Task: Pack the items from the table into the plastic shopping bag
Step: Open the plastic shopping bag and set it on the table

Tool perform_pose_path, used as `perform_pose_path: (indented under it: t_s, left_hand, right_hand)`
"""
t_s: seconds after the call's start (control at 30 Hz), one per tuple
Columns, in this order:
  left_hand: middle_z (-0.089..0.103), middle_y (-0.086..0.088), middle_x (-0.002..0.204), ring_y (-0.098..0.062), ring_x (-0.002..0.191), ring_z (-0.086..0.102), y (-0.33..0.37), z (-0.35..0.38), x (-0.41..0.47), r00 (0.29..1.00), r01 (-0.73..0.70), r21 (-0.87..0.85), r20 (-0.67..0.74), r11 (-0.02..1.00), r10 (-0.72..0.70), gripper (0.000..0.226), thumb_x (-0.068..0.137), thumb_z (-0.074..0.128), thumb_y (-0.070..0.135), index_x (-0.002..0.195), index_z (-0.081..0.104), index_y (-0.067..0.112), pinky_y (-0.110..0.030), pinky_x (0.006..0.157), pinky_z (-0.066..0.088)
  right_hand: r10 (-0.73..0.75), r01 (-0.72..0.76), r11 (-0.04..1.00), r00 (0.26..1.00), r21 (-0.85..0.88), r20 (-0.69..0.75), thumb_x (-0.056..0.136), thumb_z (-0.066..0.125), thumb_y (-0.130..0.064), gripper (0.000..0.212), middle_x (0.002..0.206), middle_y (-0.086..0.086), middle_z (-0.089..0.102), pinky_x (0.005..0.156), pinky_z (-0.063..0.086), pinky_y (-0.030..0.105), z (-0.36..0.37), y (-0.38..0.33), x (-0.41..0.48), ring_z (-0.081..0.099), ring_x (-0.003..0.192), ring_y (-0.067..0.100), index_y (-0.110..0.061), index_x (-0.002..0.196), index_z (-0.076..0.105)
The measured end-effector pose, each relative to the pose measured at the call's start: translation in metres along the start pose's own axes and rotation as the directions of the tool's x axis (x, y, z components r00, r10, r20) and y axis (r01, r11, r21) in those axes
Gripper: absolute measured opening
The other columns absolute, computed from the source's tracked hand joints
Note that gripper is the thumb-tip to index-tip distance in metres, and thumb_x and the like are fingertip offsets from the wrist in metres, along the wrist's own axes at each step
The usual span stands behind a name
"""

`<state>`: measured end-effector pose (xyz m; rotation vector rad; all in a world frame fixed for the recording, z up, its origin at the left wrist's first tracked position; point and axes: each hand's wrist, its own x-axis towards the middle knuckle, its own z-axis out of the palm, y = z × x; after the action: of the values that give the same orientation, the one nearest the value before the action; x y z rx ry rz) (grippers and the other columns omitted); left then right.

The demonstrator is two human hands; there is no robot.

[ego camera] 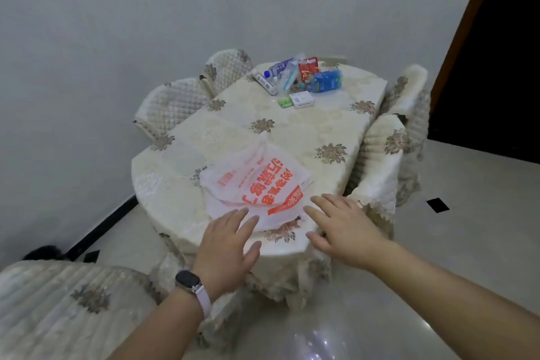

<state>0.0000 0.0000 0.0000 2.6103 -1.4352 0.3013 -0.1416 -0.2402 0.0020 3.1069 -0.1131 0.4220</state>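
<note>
A white plastic shopping bag [257, 184] with red print lies flat on the near end of the table [306, 131]. My left hand [228, 245] and my right hand [342, 225] hover open at the bag's near edge, fingers spread, holding nothing. At the table's far end lies a cluster of items: a water bottle [277, 67], a white tube [266, 83], a red pouch [308, 69], a blue pack [325, 81], a white box [302, 99] and a small green packet [285, 102].
The table wears a cream floral cloth. Covered chairs stand at the left [172, 105], the far end [229, 67], the right [382, 155] and the near left [58, 310]. A glossy tile floor [467, 242] lies to the right, a dark doorway beyond it.
</note>
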Motion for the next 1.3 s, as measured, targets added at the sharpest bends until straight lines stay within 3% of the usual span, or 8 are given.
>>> perform_pose_path:
  t_s: [0.33, 0.53, 0.7, 0.87, 1.0, 1.1, 1.2, 1.3]
  left_hand:
    - [0.058, -0.006, 0.138, -0.028, 0.126, 0.054, -0.037, 0.069, 0.042, 0.967, 0.217, -0.192, 0.179, 0.957, -0.184, 0.059, 0.087, 0.044, 0.053, 0.133, 0.06, 0.021, -0.048, 0.1, 0.048]
    - [0.062, -0.004, 0.133, -0.027, 0.121, 0.059, -0.068, 0.125, 0.082, 0.975, 0.098, -0.19, 0.216, 0.977, -0.056, 0.053, 0.084, 0.06, 0.051, 0.128, 0.061, 0.021, -0.046, 0.099, 0.049]
    - [0.061, -0.005, 0.133, -0.029, 0.122, 0.059, -0.103, 0.165, 0.088, 0.949, 0.013, -0.198, 0.31, 0.98, 0.05, 0.066, 0.077, 0.059, 0.063, 0.128, 0.057, 0.022, -0.048, 0.097, 0.051]
    - [0.067, -0.011, 0.123, -0.031, 0.112, 0.064, -0.124, 0.186, 0.09, 0.934, -0.033, -0.205, 0.341, 0.978, 0.103, 0.055, 0.073, 0.064, 0.055, 0.113, 0.066, 0.018, -0.044, 0.091, 0.052]
    - [0.07, -0.008, 0.113, -0.03, 0.103, 0.067, -0.133, 0.192, 0.091, 0.949, -0.01, -0.247, 0.304, 0.969, 0.088, 0.027, 0.075, 0.072, 0.035, 0.095, 0.07, 0.018, -0.042, 0.084, 0.053]
    - [0.072, -0.006, 0.105, -0.028, 0.096, 0.068, -0.136, 0.19, 0.093, 0.954, 0.051, -0.289, 0.297, 0.956, 0.039, 0.026, 0.07, 0.082, 0.021, 0.094, 0.072, 0.017, -0.042, 0.082, 0.054]
    - [0.072, -0.004, 0.098, -0.028, 0.09, 0.068, -0.14, 0.183, 0.099, 0.974, 0.092, -0.339, 0.226, 0.936, -0.014, 0.015, 0.082, 0.064, 0.023, 0.093, 0.07, 0.015, -0.039, 0.078, 0.055]
    - [0.074, -0.006, 0.092, -0.027, 0.08, 0.068, -0.141, 0.165, 0.113, 0.988, 0.129, -0.398, 0.134, 0.908, -0.081, 0.023, 0.087, 0.051, 0.024, 0.092, 0.07, 0.011, -0.035, 0.068, 0.055]
  right_hand:
    - [0.021, -0.038, 0.997, 0.974, 0.071, 0.227, 0.084, 0.047, -0.055, 0.06, 0.128, 0.004, 0.06, 0.094, 0.049, 0.041, 0.074, 0.018, 0.061, 0.057, 0.117, 0.025, -0.018, 0.13, 0.057]
    - [0.172, -0.21, 0.974, 0.927, 0.082, 0.333, 0.082, 0.052, -0.054, 0.071, 0.142, 0.009, 0.047, 0.099, 0.043, 0.043, 0.117, 0.023, 0.08, 0.048, 0.127, 0.028, -0.018, 0.142, 0.041]
    - [0.235, -0.272, 0.96, 0.911, 0.065, 0.339, 0.075, 0.067, -0.053, 0.079, 0.141, 0.015, 0.048, 0.097, 0.046, 0.046, 0.141, 0.012, 0.105, 0.05, 0.125, 0.033, -0.016, 0.141, 0.043]
    - [0.211, -0.273, 0.959, 0.869, 0.077, 0.448, 0.075, 0.058, -0.055, 0.08, 0.147, 0.014, 0.043, 0.105, 0.039, 0.05, 0.167, -0.002, 0.122, 0.042, 0.133, 0.036, -0.017, 0.143, 0.039]
    - [0.16, -0.232, 0.968, 0.868, 0.1, 0.471, 0.077, 0.061, -0.047, 0.069, 0.138, 0.012, 0.052, 0.105, 0.04, 0.046, 0.184, 0.001, 0.135, 0.046, 0.129, 0.032, -0.013, 0.137, 0.051]
    - [0.091, -0.161, 0.978, 0.903, 0.133, 0.42, 0.076, 0.065, -0.037, 0.042, 0.117, 0.007, 0.063, 0.097, 0.044, 0.042, 0.192, 0.01, 0.147, 0.058, 0.111, 0.028, -0.014, 0.112, 0.065]
    - [0.035, -0.106, 0.98, 0.925, 0.171, 0.377, 0.079, 0.058, -0.035, 0.027, 0.105, 0.005, 0.066, 0.093, 0.044, 0.039, 0.193, 0.016, 0.155, 0.061, 0.1, 0.026, -0.015, 0.095, 0.067]
    - [0.038, -0.123, 0.959, 0.948, 0.255, 0.315, 0.078, 0.056, -0.028, 0.022, 0.097, 0.006, 0.066, 0.084, 0.048, 0.038, 0.183, 0.02, 0.172, 0.061, 0.09, 0.027, -0.012, 0.089, 0.065]
